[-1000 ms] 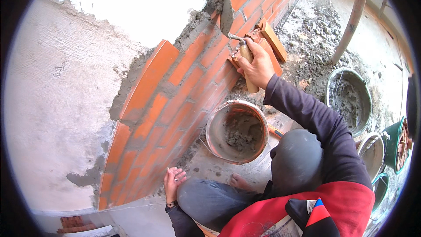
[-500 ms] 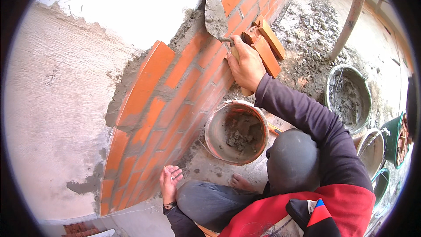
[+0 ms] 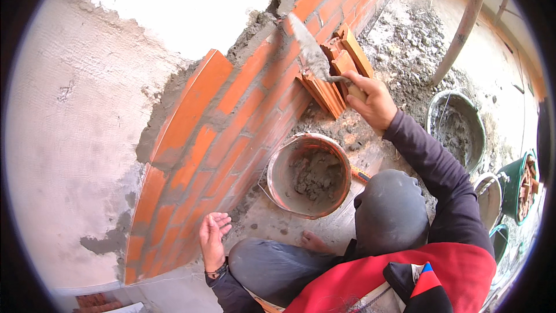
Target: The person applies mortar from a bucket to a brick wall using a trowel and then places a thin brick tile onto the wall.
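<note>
My right hand (image 3: 375,103) is closed round the handle of a mortar-smeared trowel (image 3: 313,57). The blade points up and left, in front of the partly built brick wall (image 3: 200,153) and apart from its top. Grey mortar (image 3: 250,36) lies along the stepped upper edge of that wall. Several loose hollow bricks (image 3: 325,96) are piled at the wall's foot, just below the trowel. Near the wall's lower left part, my left hand (image 3: 213,237) is held with loosely curled, parted fingers and nothing in it. Between the hands stands a bucket (image 3: 280,165) with mortar in it.
An orange-and-black handled tool (image 3: 360,174) lies beside the bucket. Rubble (image 3: 408,37) covers the floor at the far right, where a slanting pole (image 3: 463,29) stands. Further right are a second mortar bucket (image 3: 482,133), a pale bucket (image 3: 491,200) and a green container (image 3: 508,188) holding brick pieces.
My right hand has drawn the trowel back from the wall's top, rightward and down. A lump of mortar now shows where the blade was. My left hand has shifted slightly left.
</note>
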{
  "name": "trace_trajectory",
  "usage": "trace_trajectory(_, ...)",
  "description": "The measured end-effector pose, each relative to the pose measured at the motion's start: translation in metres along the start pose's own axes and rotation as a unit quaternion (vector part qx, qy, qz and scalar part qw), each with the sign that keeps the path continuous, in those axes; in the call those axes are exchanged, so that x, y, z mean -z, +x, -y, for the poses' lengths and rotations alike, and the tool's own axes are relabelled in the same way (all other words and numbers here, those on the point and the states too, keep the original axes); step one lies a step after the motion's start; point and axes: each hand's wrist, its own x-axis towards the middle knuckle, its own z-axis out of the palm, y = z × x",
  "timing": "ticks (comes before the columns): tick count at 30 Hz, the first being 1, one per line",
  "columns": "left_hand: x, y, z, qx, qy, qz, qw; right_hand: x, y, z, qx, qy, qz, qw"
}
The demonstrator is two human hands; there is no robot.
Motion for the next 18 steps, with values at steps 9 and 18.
trace_trajectory(9, -0.055, -0.021, -0.059, -0.141, -0.034, 0.101, 0.984, -0.034, 0.057, 0.004, -0.245, 0.450, -0.081, 0.855)
trace_trajectory(18, -0.074, -0.025, -0.056, -0.100, 0.026, 0.153, 0.983, -0.077, 0.090, -0.019, -0.100, 0.025, -0.175, 0.979)
